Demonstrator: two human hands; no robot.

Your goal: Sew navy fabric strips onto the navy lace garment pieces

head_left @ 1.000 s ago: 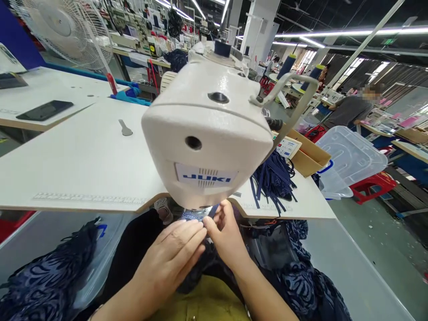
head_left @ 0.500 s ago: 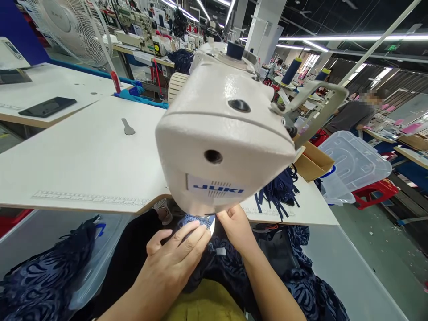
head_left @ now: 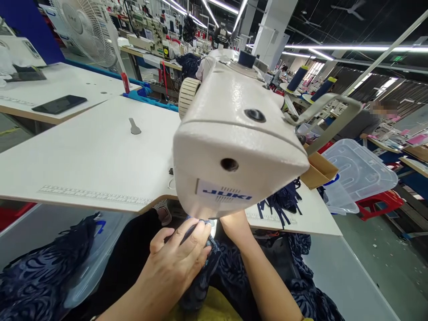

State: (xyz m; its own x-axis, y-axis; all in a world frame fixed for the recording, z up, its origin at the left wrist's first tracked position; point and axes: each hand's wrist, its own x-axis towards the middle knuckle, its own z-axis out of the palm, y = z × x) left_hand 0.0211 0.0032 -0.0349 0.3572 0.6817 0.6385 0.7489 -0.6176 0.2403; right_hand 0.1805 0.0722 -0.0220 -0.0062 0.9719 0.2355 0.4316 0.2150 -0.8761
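Bare forearms (head_left: 267,276) show, with an olive-yellow garment (head_left: 217,308) and black legwear (head_left: 135,256).

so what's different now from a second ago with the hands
The right hand has moved forward, away from the left hand, its fingers now hidden behind the sewing machine; its grip can't be seen. The left thumb has spread from its fingers. The view shifted, putting the machine further right in the picture. Left fingers remain at the cloth; phone stays on the table.

right hand (head_left: 236,231): fingers hidden behind machine head (head_left: 210,149) | cloth pile (head_left: 47,267): cut by left edge | co-worker's head (head_left: 384,108): blurred
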